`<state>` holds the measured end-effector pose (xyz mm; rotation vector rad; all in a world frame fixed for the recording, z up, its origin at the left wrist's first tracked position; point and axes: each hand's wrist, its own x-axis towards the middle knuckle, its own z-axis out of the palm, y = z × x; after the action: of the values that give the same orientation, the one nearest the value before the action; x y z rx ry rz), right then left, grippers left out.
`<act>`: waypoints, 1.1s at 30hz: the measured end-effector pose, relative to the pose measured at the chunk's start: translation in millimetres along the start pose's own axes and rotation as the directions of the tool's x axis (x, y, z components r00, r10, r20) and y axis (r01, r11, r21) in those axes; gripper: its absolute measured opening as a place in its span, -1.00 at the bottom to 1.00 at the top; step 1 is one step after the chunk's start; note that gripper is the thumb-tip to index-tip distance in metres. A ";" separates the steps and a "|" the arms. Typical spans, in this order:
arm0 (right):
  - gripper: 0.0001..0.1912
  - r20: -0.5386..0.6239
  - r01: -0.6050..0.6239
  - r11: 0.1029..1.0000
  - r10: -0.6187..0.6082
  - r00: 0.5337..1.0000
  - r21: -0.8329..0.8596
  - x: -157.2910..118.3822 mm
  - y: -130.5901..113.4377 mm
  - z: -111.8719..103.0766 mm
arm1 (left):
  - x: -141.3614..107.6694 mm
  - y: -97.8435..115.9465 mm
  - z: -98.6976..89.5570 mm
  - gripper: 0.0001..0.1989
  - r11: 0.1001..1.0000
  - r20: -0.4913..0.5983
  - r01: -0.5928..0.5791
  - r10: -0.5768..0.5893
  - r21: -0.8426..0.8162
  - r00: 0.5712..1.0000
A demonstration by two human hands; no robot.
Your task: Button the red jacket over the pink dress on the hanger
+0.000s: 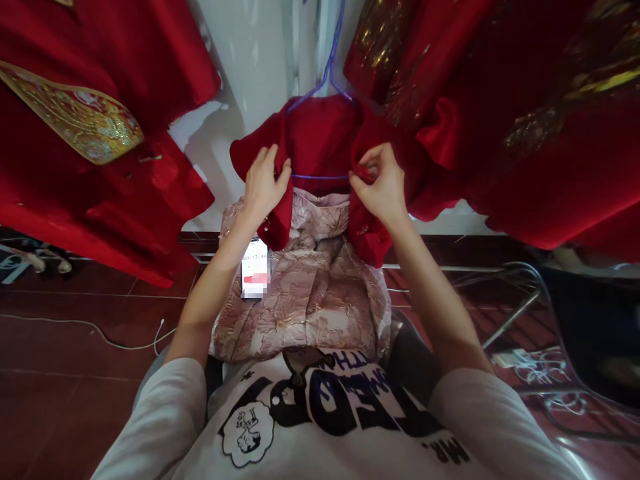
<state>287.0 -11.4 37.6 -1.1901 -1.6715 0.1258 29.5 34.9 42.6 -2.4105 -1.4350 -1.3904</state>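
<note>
A short red jacket (325, 127) hangs on a blue wire hanger (329, 73), its front spread apart. My left hand (265, 183) grips the jacket's left front edge between thumb and fingers. On the other side, my right hand (383, 183) pinches the right front edge, where small beads show. The hanger's lower bar crosses the opening between my hands. Below the jacket, a pink brocade garment (320, 293) with a floral pattern lies over my lap. A lit phone (255, 267) rests on it under my left forearm.
Red garments with gold embroidery hang at the left (165, 167) and right (525, 133). A dark chair (585, 320) with metal legs stands at the right, near bundled white cables (545, 367). A thin cable (100, 333) runs over the tiled floor at the left.
</note>
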 end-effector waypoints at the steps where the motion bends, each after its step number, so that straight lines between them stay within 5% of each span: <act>1: -0.77 0.021 0.007 1.000 -0.008 1.000 0.031 3.3 2.8 3.1 | -0.4 4.5 5.7 -0.60 0.999 0.027 -0.016 0.017 -0.039 0.999; 8: -0.90 0.143 0.022 0.962 -0.063 0.988 0.271 20.1 -3.4 38.1 | -2.0 35.4 32.1 -0.77 0.977 0.204 -0.132 0.165 -0.165 0.965; 12: -0.73 0.165 0.020 0.923 -0.091 0.982 0.385 15.7 -4.8 43.3 | -4.7 20.9 43.5 -0.81 0.944 0.121 -0.027 0.070 -0.329 0.990; 16: -0.53 0.225 -0.044 0.886 -0.069 0.972 0.462 3.9 -5.2 40.7 | -12.6 6.2 58.4 -0.71 0.815 0.062 0.092 -0.069 -0.572 0.996; 22: -0.51 0.125 -0.028 0.878 -0.036 0.991 0.478 -10.1 -11.1 40.2 | -37.5 19.1 63.8 -0.78 0.617 0.056 0.184 -0.221 -0.765 0.974; 27: -0.54 0.073 0.007 0.871 -0.050 0.996 0.491 -18.6 -19.0 41.6 | -44.6 34.5 49.8 -0.83 0.730 -0.079 0.050 -0.141 -0.682 0.987; 33: -0.63 -0.019 0.038 0.915 -0.033 0.999 0.402 -26.0 -33.2 41.7 | -47.2 45.6 27.4 -0.83 0.922 -0.139 -0.086 0.036 -0.377 0.990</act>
<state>233.1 -29.1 20.5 -0.8449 -1.5602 0.4200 71.8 -13.3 11.7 -2.4858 -1.1351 -1.9272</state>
